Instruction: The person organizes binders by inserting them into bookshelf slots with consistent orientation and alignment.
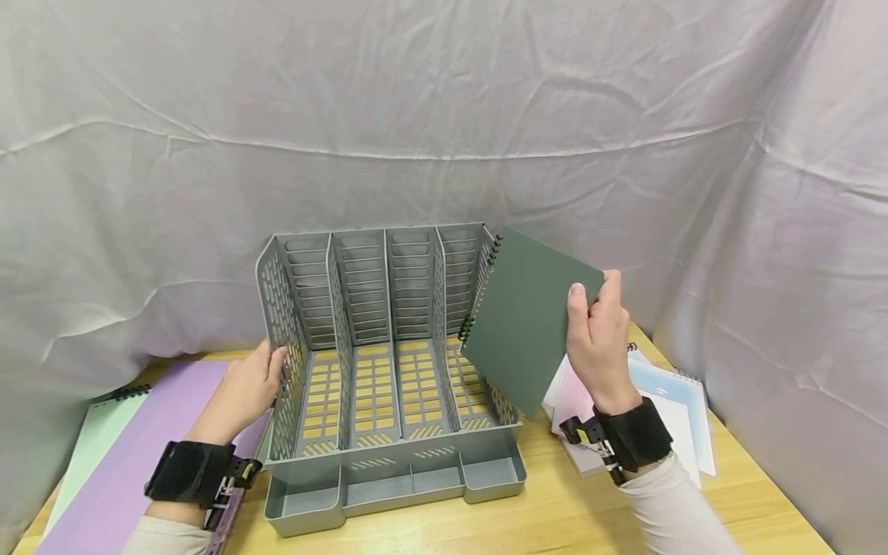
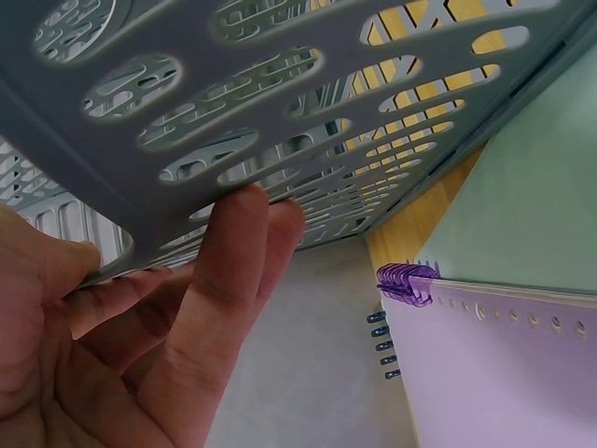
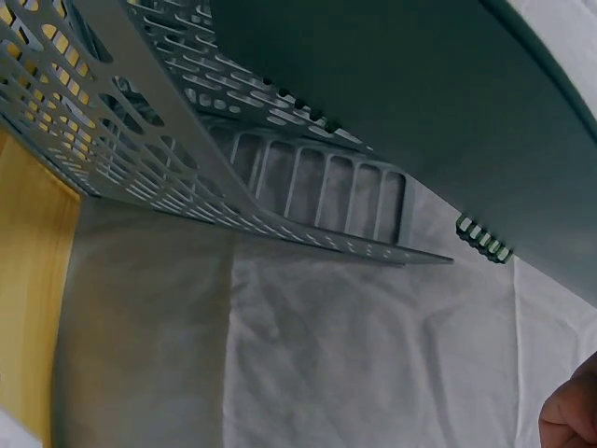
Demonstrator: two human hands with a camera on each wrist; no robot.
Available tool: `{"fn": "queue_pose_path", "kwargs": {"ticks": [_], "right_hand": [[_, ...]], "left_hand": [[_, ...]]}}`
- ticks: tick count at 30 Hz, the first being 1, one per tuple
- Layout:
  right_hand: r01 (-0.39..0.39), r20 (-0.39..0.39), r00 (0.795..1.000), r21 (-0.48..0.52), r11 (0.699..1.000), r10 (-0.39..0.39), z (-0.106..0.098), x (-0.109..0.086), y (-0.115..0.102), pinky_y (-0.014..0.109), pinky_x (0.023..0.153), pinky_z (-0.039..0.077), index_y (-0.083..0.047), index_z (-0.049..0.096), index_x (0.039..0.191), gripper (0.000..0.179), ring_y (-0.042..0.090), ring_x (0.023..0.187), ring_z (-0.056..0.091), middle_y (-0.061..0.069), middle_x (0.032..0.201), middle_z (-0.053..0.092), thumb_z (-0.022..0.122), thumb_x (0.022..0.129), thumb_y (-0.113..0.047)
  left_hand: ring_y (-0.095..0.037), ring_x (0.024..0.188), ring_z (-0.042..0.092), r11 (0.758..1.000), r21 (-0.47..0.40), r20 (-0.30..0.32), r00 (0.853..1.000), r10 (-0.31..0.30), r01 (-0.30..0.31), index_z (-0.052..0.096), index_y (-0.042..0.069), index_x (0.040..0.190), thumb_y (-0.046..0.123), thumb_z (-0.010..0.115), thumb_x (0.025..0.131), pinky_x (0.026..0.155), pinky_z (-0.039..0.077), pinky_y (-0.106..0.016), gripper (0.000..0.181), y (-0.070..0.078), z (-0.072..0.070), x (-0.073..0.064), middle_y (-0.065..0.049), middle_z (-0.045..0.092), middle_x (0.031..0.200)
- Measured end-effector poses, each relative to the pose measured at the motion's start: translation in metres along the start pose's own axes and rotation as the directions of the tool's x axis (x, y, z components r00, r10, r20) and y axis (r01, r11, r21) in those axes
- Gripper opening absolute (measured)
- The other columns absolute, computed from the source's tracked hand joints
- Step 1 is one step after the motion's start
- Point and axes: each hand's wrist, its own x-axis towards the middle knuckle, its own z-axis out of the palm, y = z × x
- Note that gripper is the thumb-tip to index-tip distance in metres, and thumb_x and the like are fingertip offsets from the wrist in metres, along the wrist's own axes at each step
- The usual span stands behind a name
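My right hand [image 1: 598, 343] grips a dark green spiral notebook [image 1: 530, 316] by its right edge, thumb on the cover. The notebook is tilted, its black coil toward the grey desk file organizer [image 1: 395, 455], and it overlaps the organizer's right wall in the head view. Seen from the right wrist, the notebook [image 3: 392, 103] hangs over the top of that perforated wall [image 3: 159, 149]. My left hand [image 1: 246, 385] holds the edge of the organizer's left wall. In the left wrist view its thumb and fingers [image 2: 233, 252] lie on opposite sides of the wall [image 2: 149, 121].
The organizer has several upright slots and small front trays [image 1: 489, 474]. Left of it lie a purple notebook [image 1: 153, 447] and a light green notebook [image 1: 97, 432]. Pink, blue and white notebooks [image 1: 669, 393] lie on the right of the wooden table [image 1: 555, 512]. Grey cloth [image 1: 444, 116] hangs behind.
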Motion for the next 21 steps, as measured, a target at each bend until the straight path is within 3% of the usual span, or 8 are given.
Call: {"fn": "queue_pose_path", "kwargs": {"ticks": [7, 15, 21], "right_hand": [[-0.002, 0.021, 1.0, 0.009, 1.0, 0.002, 0.015, -0.001, 0.003, 0.019, 0.058, 0.042, 0.007, 0.044, 0.115, 0.024, 0.01, 0.061, 0.053, 0.014, 0.069, 0.056, 0.047, 0.11, -0.017], [0.047, 0.057, 0.997, -0.017, 0.999, -0.046, 0.03, -0.004, 0.006, 0.031, 0.053, 0.044, 0.005, 0.044, 0.116, 0.022, 0.022, 0.054, 0.054, 0.013, 0.064, 0.054, 0.045, 0.111, -0.016], [0.021, 0.09, 0.996, -0.022, 1.0, -0.019, 0.039, -0.006, 0.007, 0.04, 0.054, 0.047, 0.003, 0.043, 0.118, 0.023, 0.033, 0.056, 0.061, 0.017, 0.066, 0.057, 0.045, 0.112, -0.02]], "left_hand": [[-0.039, 0.084, 0.066, 1.0, 0.002, 0.001, 1.0, -0.003, 0.003, 0.053, 0.003, 0.105, 0.024, 0.035, 0.118, 0.078, 0.053, -0.063, 0.03, -0.001, 0.0, -0.001, -0.016, 0.067, 0.085], [-0.042, 0.089, 0.068, 1.0, 0.0, 0.005, 1.0, -0.006, 0.006, 0.052, 0.003, 0.107, 0.025, 0.035, 0.118, 0.081, 0.053, -0.066, 0.031, -0.001, -0.001, -0.001, -0.018, 0.067, 0.088], [-0.044, 0.091, 0.068, 1.0, 0.0, 0.0, 1.0, -0.007, 0.007, 0.052, 0.003, 0.108, 0.025, 0.035, 0.118, 0.082, 0.052, -0.068, 0.029, 0.0, -0.001, -0.001, -0.019, 0.067, 0.089]]}}
